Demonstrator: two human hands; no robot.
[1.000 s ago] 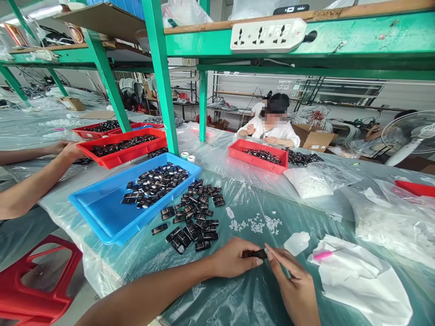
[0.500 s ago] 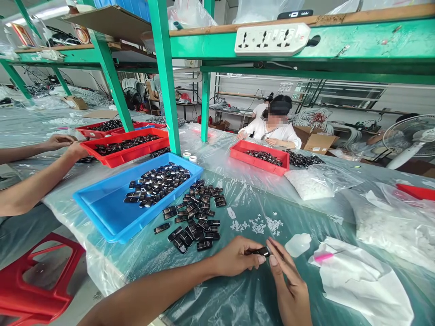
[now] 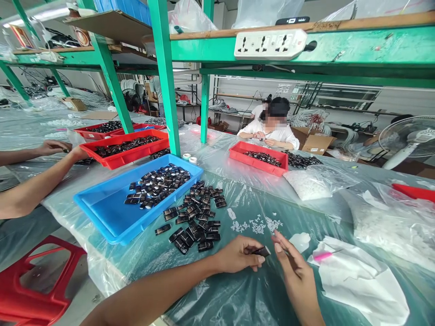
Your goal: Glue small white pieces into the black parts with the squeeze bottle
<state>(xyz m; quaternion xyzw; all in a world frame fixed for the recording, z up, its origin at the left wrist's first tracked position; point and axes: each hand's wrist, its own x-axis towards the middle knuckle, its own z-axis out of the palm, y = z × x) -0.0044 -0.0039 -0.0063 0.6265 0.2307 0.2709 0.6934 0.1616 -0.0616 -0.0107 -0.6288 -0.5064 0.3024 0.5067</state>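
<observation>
My left hand (image 3: 239,254) is closed around a small black plastic piece (image 3: 262,251) with a pale end, gripped between thumb and fingers. Just to its right, apart from that piece, my right hand (image 3: 295,267) has its fingers stretched out and nothing visible in them. Its fingertips are near a scatter of tiny white parts (image 3: 257,226) on the plastic-covered table (image 3: 244,299). Left of these lies a heap of similar black pieces (image 3: 195,231). More of them fill the far part of a blue tray (image 3: 102,224).
A white cloth (image 3: 360,280) with a pink stick-like item (image 3: 322,256) lies at right, below bags of white parts (image 3: 384,231). Red trays (image 3: 260,158) stand farther back. Another person's arms (image 3: 37,181) reach in from the left; a co-worker (image 3: 268,131) sits across. A green post (image 3: 165,81) rises behind the blue tray.
My right hand has drawn away to the right from the black piece, leaving a gap. My left hand still holds the piece, its pale end now showing.
</observation>
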